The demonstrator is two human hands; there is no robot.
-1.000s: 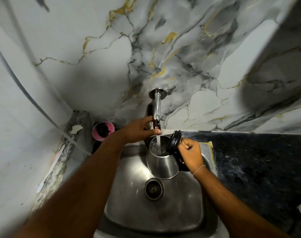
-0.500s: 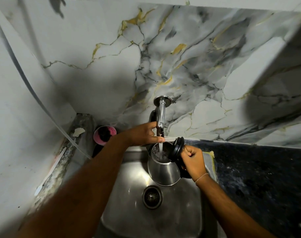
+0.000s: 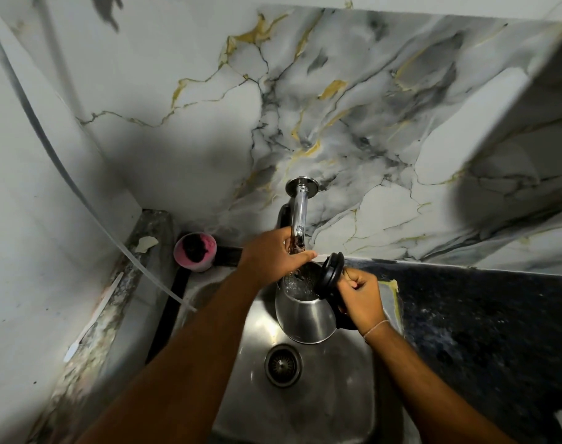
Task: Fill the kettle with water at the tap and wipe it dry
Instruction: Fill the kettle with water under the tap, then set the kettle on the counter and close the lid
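A steel kettle (image 3: 305, 318) hangs over the sink under the chrome tap (image 3: 299, 213), its black lid (image 3: 331, 274) flipped open to the right. Water shows inside the kettle's mouth. My right hand (image 3: 363, 296) grips the kettle's black handle on the right side, which it mostly hides. My left hand (image 3: 273, 257) is wrapped around the tap's spout end just above the kettle's opening, fingers closed on it.
The steel sink (image 3: 337, 395) has a round drain (image 3: 283, 365) below the kettle. A pink cup (image 3: 194, 251) stands at the back left corner. Dark stone counter (image 3: 481, 331) lies to the right, marble wall behind, a thin white tube (image 3: 81, 200) runs down the left wall.
The view has tilted so the tap and kettle sit lower in frame. Both hands keep their hold and the kettle stays under the tap.
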